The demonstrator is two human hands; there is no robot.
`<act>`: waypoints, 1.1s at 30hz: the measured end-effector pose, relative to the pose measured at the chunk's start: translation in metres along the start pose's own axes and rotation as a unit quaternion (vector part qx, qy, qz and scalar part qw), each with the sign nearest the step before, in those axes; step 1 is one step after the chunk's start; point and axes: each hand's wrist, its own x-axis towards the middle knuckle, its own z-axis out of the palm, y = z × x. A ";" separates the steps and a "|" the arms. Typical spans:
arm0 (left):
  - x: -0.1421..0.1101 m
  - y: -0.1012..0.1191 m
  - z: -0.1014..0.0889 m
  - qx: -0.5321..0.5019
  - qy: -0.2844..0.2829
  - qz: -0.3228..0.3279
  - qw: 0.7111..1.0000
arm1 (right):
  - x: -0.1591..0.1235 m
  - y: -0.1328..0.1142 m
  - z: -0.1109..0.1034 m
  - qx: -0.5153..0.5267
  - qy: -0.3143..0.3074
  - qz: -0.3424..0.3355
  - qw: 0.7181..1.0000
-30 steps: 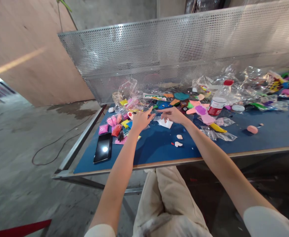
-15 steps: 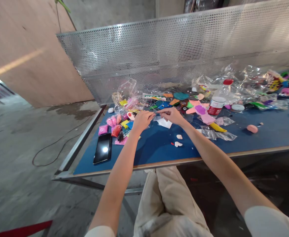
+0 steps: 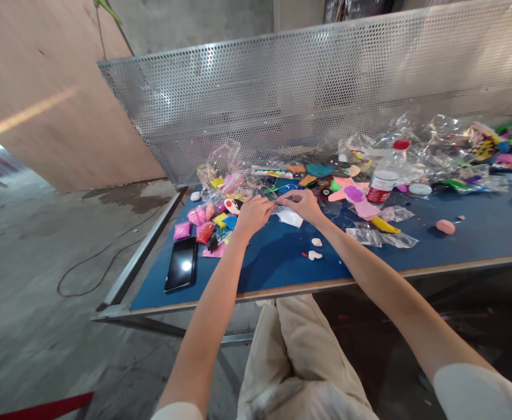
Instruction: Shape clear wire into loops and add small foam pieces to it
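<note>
My left hand (image 3: pixel 254 213) and my right hand (image 3: pixel 305 205) meet at the fingertips above the blue tabletop (image 3: pixel 277 268). The fingers of each are bent and pressed together; whatever they pinch is too small or hidden to make out. Just under the right hand lies a crumpled white piece (image 3: pixel 290 218). Closer to me rest two white clay lumps, one rounded (image 3: pixel 316 242) and one irregular (image 3: pixel 314 255), with a tiny red bit beside them. Left of my left hand are several small bags of coloured clay, among them a red one (image 3: pixel 205 232) and a pink one (image 3: pixel 182 230).
A black phone (image 3: pixel 181 263) lies at the left front edge. To the right stand a clear bottle with a red cap (image 3: pixel 387 175), a yellow strip (image 3: pixel 385 225) and a pink lump (image 3: pixel 445 226). A perforated metal panel (image 3: pixel 256 105) rises behind plastic wrappers.
My right index finger, stretched out before, has bent in toward the thumb. Both hands stay in nearly the same place with fingertips close together.
</note>
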 end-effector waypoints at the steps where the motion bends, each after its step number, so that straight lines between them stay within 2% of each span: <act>1: 0.000 0.001 0.000 -0.001 0.000 0.000 1.000 | 0.000 0.001 0.002 0.005 0.009 0.000 1.000; 6: 0.001 0.005 -0.002 0.010 0.009 -0.024 1.000 | -0.001 0.003 0.010 0.028 0.049 0.002 0.998; 13: 0.002 0.013 0.002 0.001 0.025 -0.058 0.998 | -0.001 0.006 0.014 0.010 0.056 -0.031 0.998; 15: 0.002 0.013 0.003 -0.029 0.068 -0.059 0.996 | 0.000 0.005 0.011 -0.012 0.060 -0.034 0.998; 17: 0.002 0.013 0.002 -0.072 0.147 -0.054 0.985 | 0.002 0.003 0.006 -0.036 0.073 -0.040 0.996; 20: 0.002 0.012 -0.002 -0.134 0.273 -0.060 0.951 | 0.005 0.001 -0.005 -0.052 0.094 -0.045 0.993; 23: 0.004 0.009 -0.003 -0.177 0.366 -0.165 0.898 | 0.008 0.001 -0.012 -0.012 0.083 -0.007 0.996; 25: 0.006 0.005 0.000 -0.214 0.393 -0.256 0.857 | 0.010 0.002 -0.014 0.039 0.068 0.039 0.996; 26: 0.007 0.003 0.002 -0.245 0.388 -0.292 0.839 | 0.011 0.002 -0.014 0.064 0.063 0.060 0.994; 28: 0.009 -0.001 0.005 -0.334 0.343 -0.342 0.809 | 0.012 0.004 -0.012 0.108 0.065 0.092 0.988; 31: 0.010 -0.003 0.008 -0.495 0.217 -0.370 0.755 | 0.012 0.006 -0.006 0.145 0.088 0.115 0.979; 33: 0.010 -0.002 0.008 -0.575 0.156 -0.375 0.710 | 0.011 0.008 -0.001 0.160 0.107 0.123 0.974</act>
